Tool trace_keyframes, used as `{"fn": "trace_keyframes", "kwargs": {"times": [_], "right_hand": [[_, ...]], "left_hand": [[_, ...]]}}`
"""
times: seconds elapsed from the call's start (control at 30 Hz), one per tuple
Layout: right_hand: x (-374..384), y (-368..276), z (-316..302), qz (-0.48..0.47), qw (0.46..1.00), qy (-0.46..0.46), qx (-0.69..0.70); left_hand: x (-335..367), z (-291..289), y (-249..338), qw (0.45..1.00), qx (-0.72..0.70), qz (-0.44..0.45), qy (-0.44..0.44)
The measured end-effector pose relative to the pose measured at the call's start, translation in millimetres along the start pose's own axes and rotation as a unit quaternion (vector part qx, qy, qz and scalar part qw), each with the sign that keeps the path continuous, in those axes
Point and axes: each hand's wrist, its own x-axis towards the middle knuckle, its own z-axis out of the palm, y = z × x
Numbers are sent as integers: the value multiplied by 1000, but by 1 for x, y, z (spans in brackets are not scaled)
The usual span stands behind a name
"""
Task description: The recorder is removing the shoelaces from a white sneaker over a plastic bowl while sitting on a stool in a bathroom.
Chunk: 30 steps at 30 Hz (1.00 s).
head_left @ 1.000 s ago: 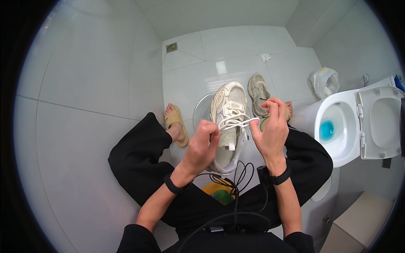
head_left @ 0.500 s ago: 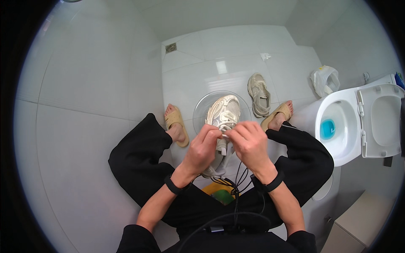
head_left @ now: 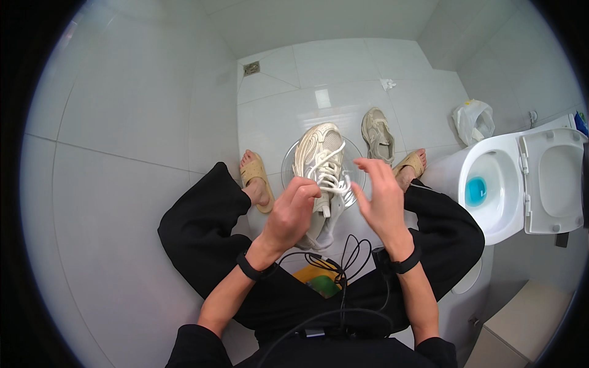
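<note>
An off-white sneaker (head_left: 316,153) with its toe pointing away is in front of me, over a round clear basin (head_left: 287,164). Its white shoelace (head_left: 330,178) lies in loose loops across the tongue. On the shoe's left side my left hand (head_left: 289,211) is closed, its fingertips pinched at the lace; the exact grip is partly hidden. To the right of the sneaker my right hand (head_left: 385,196) is open, thumb and fingers apart, with a blurred bit of lace near its fingertips. A second, matching sneaker (head_left: 377,136) rests on the floor beyond it.
A white toilet (head_left: 491,184) with its lid up stands at right, blue water inside. Behind it is a bin with a white plastic bag (head_left: 473,119). Black cables (head_left: 346,267) hang between my knees above a yellow-green object (head_left: 322,282). A floor drain (head_left: 251,68) is at far left.
My right hand has let go of the lace, opened and moved right. The sneaker's toe has shifted away from me, showing more of the lacing. My left hand stays nearly where it was.
</note>
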Motion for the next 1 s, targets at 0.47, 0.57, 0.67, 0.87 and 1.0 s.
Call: {"fn": "trace_keyframes", "kwargs": {"times": [0.47, 0.57, 0.67, 0.87, 1.0], "right_hand": [[-21, -31, 31, -102, 990, -90, -25], [-25, -21, 31, -65, 994, -88, 2], [-25, -15, 32, -56, 995, -73, 37], [-6, -3, 7, -54, 990, -2, -134], [5, 54, -51, 131, 948, 101, -272]], "left_hand": [[1, 3, -8, 997, -29, -34, -57], [-2, 10, -3, 996, -31, -30, -72], [-1, 11, -2, 997, -27, -31, -62], [-1, 4, -7, 998, -2, -34, -56], [1, 5, -1, 998, -4, -60, -22]]}}
